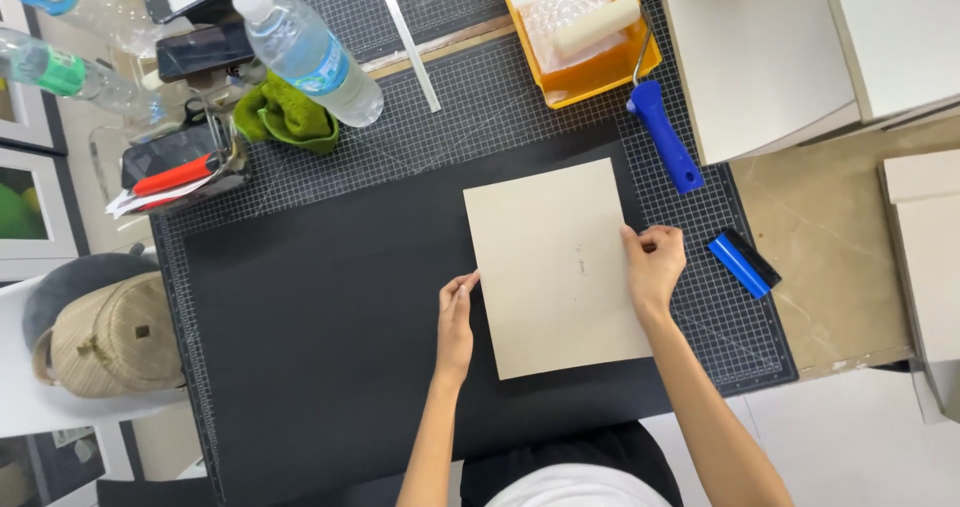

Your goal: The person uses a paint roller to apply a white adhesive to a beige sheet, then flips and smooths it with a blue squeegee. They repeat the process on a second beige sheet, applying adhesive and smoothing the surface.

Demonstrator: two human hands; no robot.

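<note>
A beige rectangular board lies flat on a large black sheet that covers most of a gridded cutting mat. My left hand rests with straight fingers against the board's left edge. At the board's right edge, my right hand pinches the board between thumb and fingers.
An orange paint tray holds a foam roller with a blue handle. A blue scraper lies right of the mat. A metal ruler, a plastic bottle, a green cloth and a tool holder stand at the back left. A beige bag sits on the left.
</note>
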